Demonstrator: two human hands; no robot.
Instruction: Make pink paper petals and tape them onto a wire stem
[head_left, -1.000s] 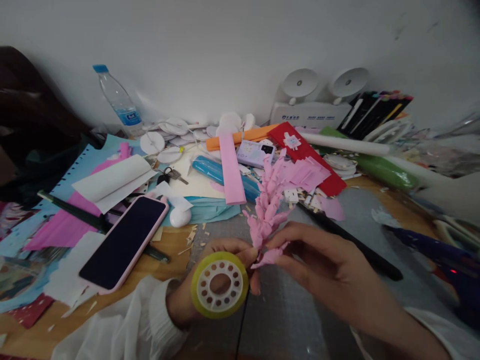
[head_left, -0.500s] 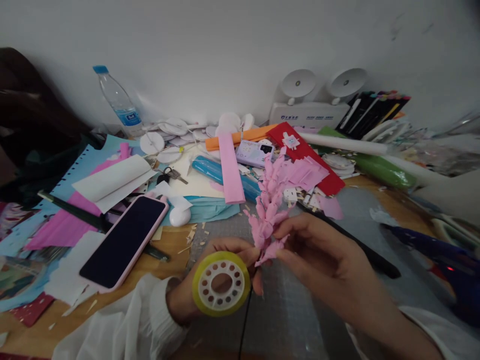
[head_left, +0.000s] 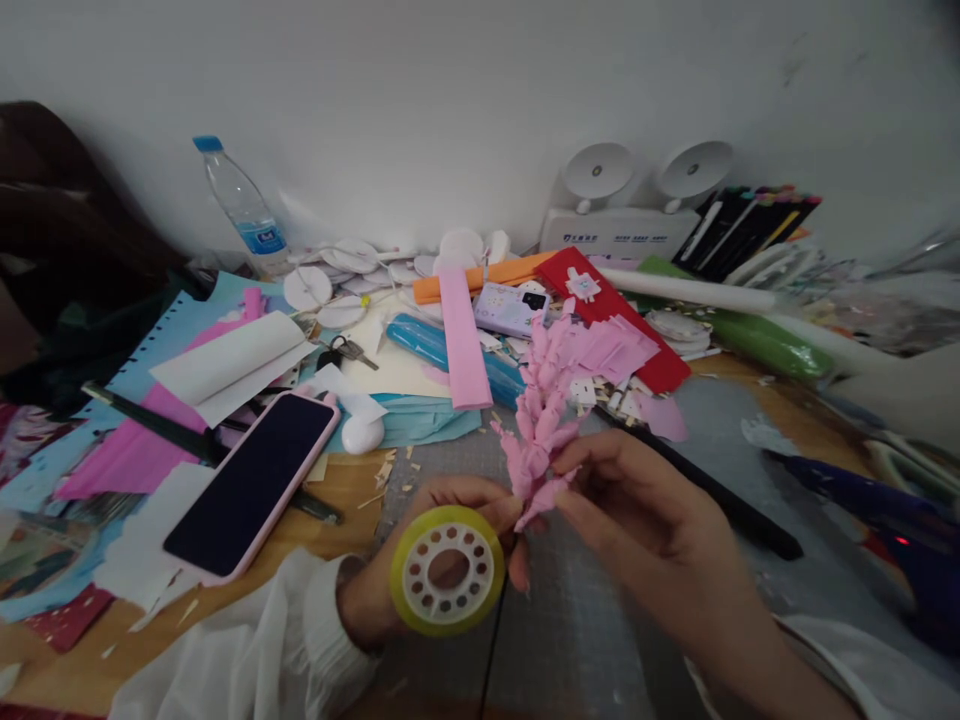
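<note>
A pink crepe-paper flower spike (head_left: 541, 435), with many small twisted petals, stands upright between my hands. My left hand (head_left: 461, 492) is closed around its base, thumb and fingers pinching the stem end. A roll of yellow tape (head_left: 405, 585) with a white holed core is in front of that hand and seems to be held by it too; the contact is hidden. My right hand (head_left: 660, 530) pinches one of the lowest petals on the right side, between thumb and forefinger. A thin dark line (head_left: 493, 640) runs down below the left hand.
A pink-cased phone (head_left: 251, 490) lies at left, and a blue glue gun (head_left: 862, 500) with a red light at right. Behind are a folded pink paper strip (head_left: 465, 340), a red paper piece (head_left: 615, 320), a water bottle (head_left: 244, 205) and pens (head_left: 750, 230).
My view has shifted very slightly. Both hands stay on the flower spike, with the right fingers still at its lowest petals. Nothing was let go.
</note>
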